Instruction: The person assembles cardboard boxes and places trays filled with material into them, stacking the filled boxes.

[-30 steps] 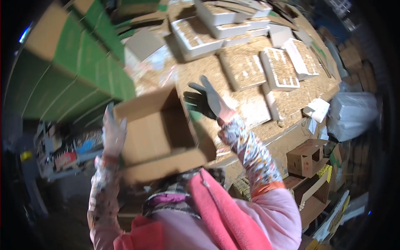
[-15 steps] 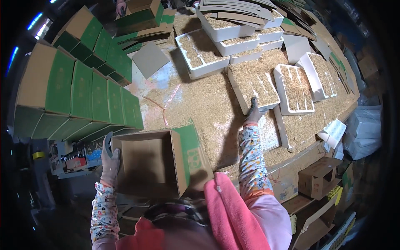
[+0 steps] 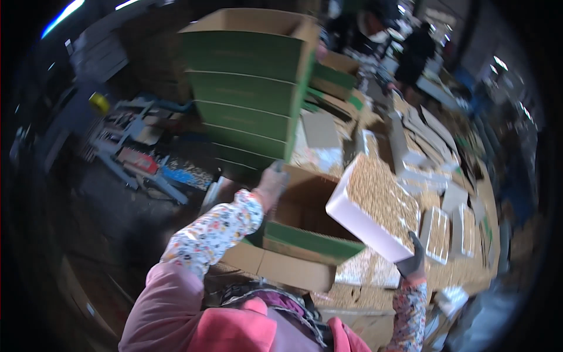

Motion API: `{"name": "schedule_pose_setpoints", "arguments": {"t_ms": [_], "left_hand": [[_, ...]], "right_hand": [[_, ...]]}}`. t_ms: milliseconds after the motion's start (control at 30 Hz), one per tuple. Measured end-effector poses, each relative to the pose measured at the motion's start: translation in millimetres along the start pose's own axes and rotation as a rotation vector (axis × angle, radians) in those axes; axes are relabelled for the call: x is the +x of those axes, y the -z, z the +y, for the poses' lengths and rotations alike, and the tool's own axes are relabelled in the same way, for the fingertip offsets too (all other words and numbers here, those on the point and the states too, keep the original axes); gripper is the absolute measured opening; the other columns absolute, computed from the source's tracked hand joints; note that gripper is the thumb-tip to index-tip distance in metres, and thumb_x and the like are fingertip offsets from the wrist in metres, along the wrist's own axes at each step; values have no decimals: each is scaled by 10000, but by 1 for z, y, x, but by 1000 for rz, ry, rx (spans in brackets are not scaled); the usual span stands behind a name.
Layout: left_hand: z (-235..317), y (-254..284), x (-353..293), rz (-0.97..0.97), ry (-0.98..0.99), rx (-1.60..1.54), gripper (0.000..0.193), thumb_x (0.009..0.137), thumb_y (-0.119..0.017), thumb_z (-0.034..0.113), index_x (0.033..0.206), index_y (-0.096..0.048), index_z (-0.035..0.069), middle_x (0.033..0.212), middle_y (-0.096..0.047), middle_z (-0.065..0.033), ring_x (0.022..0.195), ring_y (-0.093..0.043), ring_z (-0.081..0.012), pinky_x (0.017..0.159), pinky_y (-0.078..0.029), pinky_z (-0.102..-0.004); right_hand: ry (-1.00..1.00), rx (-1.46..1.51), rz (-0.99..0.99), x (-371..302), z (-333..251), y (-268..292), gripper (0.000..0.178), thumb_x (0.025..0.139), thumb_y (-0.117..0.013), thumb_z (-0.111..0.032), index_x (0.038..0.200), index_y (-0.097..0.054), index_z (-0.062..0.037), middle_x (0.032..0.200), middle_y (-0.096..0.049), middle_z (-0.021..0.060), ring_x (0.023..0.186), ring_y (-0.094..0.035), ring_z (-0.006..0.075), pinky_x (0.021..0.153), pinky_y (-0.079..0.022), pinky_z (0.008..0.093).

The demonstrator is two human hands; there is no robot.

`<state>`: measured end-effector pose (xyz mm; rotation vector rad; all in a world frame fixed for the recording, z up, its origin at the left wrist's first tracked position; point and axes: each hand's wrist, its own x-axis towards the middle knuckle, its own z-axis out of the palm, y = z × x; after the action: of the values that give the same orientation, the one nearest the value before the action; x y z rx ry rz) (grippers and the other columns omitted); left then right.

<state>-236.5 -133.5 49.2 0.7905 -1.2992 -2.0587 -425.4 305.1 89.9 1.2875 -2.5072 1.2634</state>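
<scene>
The open box (image 3: 311,242) is partly covered in view by the tilted white tray (image 3: 365,229). Left hand (image 3: 272,185) grips the box's rim, right hand (image 3: 413,258) only one tray end; so the tray may twist, spilling brown filling (image 3: 382,196).

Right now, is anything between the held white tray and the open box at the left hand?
Nothing visible: the right hand holds the white tray, which overlaps the open box in view, hiding part of its right side.
</scene>
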Motion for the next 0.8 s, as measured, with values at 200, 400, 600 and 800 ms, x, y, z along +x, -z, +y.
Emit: {"name": "schedule_pose_setpoints", "arguments": {"t_ms": [200, 400, 600, 800], "left_hand": [[-21, -10, 2, 143, -56, -93, 298, 766, -453, -44, 1040, -560, 2, 846, -583, -57, 731, -541, -153, 618, -445, -284], [-9, 24, -3, 175, -32, 112, 258, 791, -420, -29, 1008, -553, 16, 777, -543, -40, 618, -481, -145, 516, -397, -287], [5, -12, -13, 122, 66, 106, 151, 887, -527, 120, 1012, -559, 43, 858, -561, -27, 720, -488, -132, 621, -417, -283], [39, 16, -50, -89, -31, 463, 469, 798, -489, -18, 1261, -434, 24, 961, -529, -98, 843, -515, -214, 765, -451, -334]], "right_hand": [[-98, 397, -330, 76, -112, -7, 332, 825, -572, -109, 1129, -552, 24, 1164, -547, 121, 1060, -551, 255, 899, -456, 360], [-335, 659, -461, 93, -175, -11, 538, 803, -559, -136, 1312, -418, -33, 1162, -554, 109, 1053, -560, 213, 856, -484, 341], [-739, 861, -445, 86, -143, -55, 505, 822, -594, -56, 1293, -417, -6, 1115, -564, 62, 1023, -567, 171, 859, -474, 279], [-327, 390, -450, 52, -110, -129, 460, 756, -602, -157, 1159, -527, 52, 1058, -611, 184, 974, -584, 261, 846, -459, 356]]}}
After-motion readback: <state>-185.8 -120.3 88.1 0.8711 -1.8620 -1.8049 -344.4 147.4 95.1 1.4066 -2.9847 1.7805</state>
